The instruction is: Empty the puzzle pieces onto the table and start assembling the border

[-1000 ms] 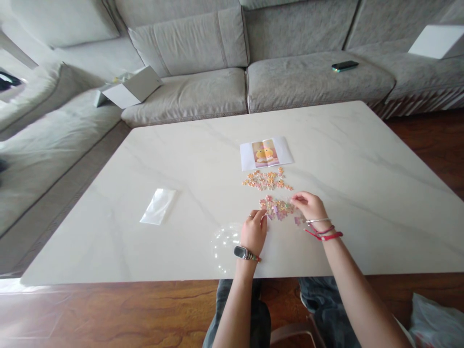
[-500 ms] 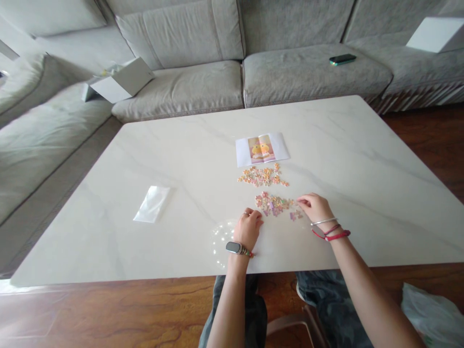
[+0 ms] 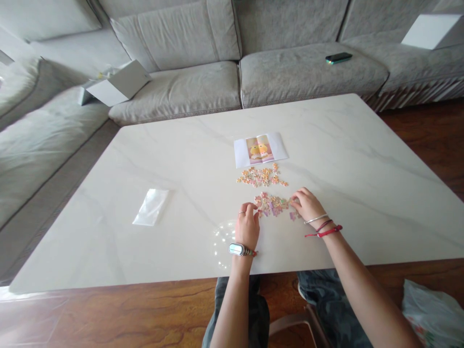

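Two small heaps of pastel jigsaw pieces lie on a white marble table [image 3: 181,145]: a far heap [image 3: 261,177] and a near heap [image 3: 272,205]. Beyond them lies a folded sheet with a yellow picture [image 3: 260,149]. My left hand [image 3: 247,226] rests on the table at the left edge of the near heap, fingers curled, fingertips by the pieces. My right hand [image 3: 307,205] sits at the heap's right edge, fingers bent down onto the pieces. Whether either hand holds a piece is hidden.
An empty clear plastic bag [image 3: 151,207] lies at the table's left. A grey sofa [image 3: 217,58] wraps the far and left sides, with a phone [image 3: 338,58] and white boxes [image 3: 118,84] on it. A plastic bag [image 3: 431,309] lies on the wooden floor at the right.
Both hands shifted slightly around the near heap: the left drew back, then returned to its left edge; the right moved out, then came back in. The camera drifted right.
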`<state>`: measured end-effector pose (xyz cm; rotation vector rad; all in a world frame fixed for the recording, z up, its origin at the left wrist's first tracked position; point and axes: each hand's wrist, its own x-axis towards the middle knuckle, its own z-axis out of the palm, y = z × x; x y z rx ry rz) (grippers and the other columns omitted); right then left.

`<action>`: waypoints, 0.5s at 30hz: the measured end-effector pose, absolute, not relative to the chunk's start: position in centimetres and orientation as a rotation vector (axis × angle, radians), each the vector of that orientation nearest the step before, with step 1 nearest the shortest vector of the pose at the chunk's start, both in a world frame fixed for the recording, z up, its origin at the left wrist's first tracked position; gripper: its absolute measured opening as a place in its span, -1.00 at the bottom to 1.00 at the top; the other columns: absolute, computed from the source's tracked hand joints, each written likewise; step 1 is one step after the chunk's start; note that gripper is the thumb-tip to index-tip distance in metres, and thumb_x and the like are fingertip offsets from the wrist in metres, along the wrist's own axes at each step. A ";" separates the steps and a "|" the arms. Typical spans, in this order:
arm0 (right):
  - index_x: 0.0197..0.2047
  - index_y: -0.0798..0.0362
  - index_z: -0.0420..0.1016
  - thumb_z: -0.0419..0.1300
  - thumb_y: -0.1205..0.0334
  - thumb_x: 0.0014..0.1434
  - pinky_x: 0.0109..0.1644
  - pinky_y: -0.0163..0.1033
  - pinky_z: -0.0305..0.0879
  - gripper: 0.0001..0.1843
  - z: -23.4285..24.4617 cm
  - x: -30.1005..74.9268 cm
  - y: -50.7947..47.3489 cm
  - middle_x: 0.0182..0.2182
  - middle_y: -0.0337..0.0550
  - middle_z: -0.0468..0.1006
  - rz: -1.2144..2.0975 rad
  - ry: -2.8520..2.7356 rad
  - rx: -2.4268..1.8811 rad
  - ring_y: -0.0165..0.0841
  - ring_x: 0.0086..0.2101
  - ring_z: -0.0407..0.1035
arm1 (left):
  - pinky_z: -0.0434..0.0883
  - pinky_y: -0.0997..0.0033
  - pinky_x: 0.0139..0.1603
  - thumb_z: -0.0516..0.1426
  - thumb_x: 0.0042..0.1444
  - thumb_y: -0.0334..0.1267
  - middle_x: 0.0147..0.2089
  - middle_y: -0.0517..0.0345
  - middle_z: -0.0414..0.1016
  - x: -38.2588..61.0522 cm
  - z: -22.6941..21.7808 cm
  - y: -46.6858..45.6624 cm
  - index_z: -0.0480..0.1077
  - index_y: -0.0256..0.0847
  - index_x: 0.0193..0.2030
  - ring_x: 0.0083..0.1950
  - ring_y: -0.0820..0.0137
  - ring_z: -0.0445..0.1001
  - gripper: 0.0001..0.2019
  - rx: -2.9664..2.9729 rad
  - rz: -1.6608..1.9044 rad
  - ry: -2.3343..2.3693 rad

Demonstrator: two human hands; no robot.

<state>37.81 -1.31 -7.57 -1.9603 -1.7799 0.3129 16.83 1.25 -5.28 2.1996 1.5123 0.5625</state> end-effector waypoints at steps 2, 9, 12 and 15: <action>-0.43 0.08 0.35 0.09 0.33 -0.03 -0.21 -0.23 0.24 -0.96 -7.6 38.0 -1.3 -0.38 -0.12 0.35 0.280 -1.766 -1.955 -0.34 -0.33 0.28 | 0.35 0.41 -0.20 -0.03 0.04 -0.43 -0.13 0.09 0.30 16.9 -5.1 1.2 0.26 -0.17 -0.23 -0.19 0.42 0.35 -0.84 2.219 0.538 1.485; -0.35 0.07 0.32 0.05 0.31 0.03 -0.19 -0.21 0.21 -0.92 -7.3 38.0 -1.1 -0.35 -0.09 0.38 0.218 -1.840 -1.845 -0.30 -0.29 0.26 | 0.36 0.42 -0.20 -0.03 0.06 -0.40 -0.12 0.08 0.31 17.3 -5.1 0.9 0.30 -0.16 -0.21 -0.17 0.42 0.34 -0.82 2.246 0.456 1.455; -0.35 0.07 0.33 0.05 0.30 0.04 -0.20 -0.19 0.19 -0.92 -7.5 37.4 -1.4 -0.37 -0.09 0.39 0.202 -1.878 -1.897 -0.28 -0.29 0.25 | 0.37 0.40 -0.19 -0.02 0.05 -0.40 -0.14 0.07 0.32 17.4 -5.4 1.2 0.31 -0.17 -0.20 -0.16 0.40 0.34 -0.81 2.248 0.461 1.440; -0.32 0.06 0.36 0.04 0.30 0.04 -0.21 -0.17 0.19 -0.88 -7.6 37.1 -1.6 -0.34 -0.07 0.39 0.157 -1.857 -1.924 -0.26 -0.26 0.25 | 0.35 0.35 -0.12 -0.02 0.05 -0.41 -0.10 0.06 0.32 17.6 -5.7 1.7 0.31 -0.16 -0.16 -0.09 0.39 0.31 -0.78 2.278 0.503 1.407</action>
